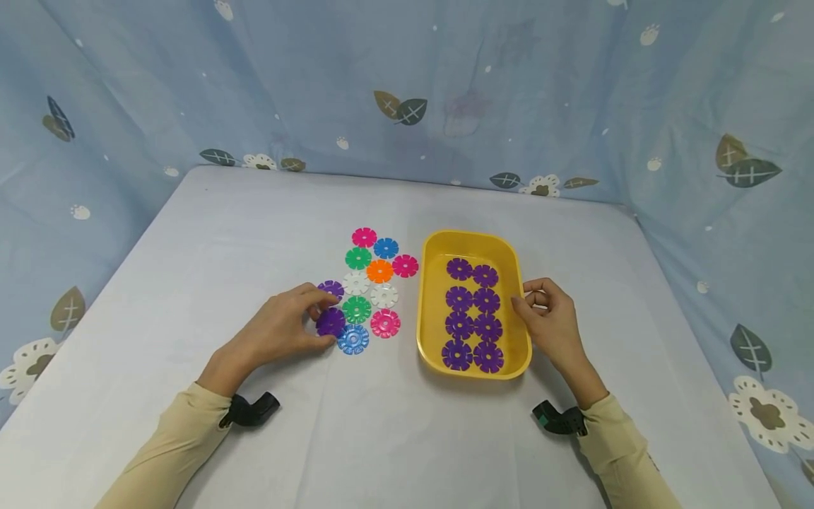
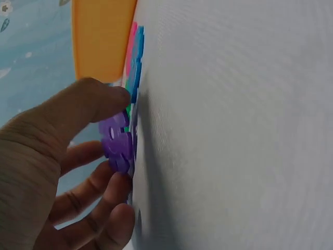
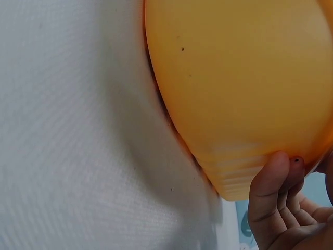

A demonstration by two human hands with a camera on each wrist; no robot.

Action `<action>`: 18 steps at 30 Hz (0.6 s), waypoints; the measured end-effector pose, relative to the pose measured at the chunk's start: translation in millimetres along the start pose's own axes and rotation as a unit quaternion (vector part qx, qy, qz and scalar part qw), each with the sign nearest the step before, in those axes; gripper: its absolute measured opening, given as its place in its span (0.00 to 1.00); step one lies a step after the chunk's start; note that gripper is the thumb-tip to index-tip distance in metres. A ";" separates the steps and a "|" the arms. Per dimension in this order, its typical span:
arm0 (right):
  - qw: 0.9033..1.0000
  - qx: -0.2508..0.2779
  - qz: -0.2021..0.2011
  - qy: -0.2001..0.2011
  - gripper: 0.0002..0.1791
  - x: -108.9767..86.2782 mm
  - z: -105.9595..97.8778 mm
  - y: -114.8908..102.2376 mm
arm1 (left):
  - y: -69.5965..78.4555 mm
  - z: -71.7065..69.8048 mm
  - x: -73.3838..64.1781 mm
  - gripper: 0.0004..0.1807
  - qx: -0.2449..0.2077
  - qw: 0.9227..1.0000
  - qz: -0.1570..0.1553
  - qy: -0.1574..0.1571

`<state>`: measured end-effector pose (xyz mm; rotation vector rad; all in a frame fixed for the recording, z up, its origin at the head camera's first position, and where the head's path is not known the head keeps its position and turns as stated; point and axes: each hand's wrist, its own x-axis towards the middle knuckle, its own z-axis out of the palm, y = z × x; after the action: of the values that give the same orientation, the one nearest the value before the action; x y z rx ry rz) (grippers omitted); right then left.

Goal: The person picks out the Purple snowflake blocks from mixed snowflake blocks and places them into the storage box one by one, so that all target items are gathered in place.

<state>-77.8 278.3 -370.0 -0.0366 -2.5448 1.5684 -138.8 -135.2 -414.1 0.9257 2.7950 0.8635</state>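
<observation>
My left hand (image 1: 282, 322) holds a purple notched building disc (image 1: 331, 322) by its edges, between thumb and fingers. The left wrist view shows this purple disc (image 2: 117, 140) tilted, close to the tabletop. My right hand (image 1: 552, 318) grips the right side of a yellow plastic tray (image 1: 432, 362), thumb at the rim and fingers against the outer wall. Purple discs (image 1: 488, 327) lie in two columns inside the tray. Under my left fingers lies another purple disc (image 1: 331, 288), partly hidden. A clear blue disc (image 1: 353, 339) lies just right of my left thumb.
Between my left hand and the tray lie several loose discs, among them a green disc (image 1: 357, 309), a white disc (image 1: 384, 295), an orange disc (image 1: 379, 271) and a pink disc (image 1: 385, 323). A white cloth (image 1: 381, 438) covers the table. Behind it hangs a blue patterned curtain (image 1: 305, 71).
</observation>
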 end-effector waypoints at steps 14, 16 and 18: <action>1.000 0.006 0.004 0.006 0.14 5.2 -0.7 18.6 | 9.0 -11.0 6.9 0.27 -0.007 0.999 0.042 0.031; 1.000 0.005 0.002 0.004 0.13 3.2 -0.3 9.5 | 14.2 -12.2 11.1 0.27 -0.014 0.998 0.049 0.028; 1.000 0.002 0.001 0.002 0.13 1.2 0.0 2.4 | 21.6 -13.7 16.7 0.27 -0.020 0.998 0.059 0.026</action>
<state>-79.2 279.5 -372.0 -0.0429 -2.5389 1.5735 -144.3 -118.1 -389.3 1.0859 2.7775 0.9693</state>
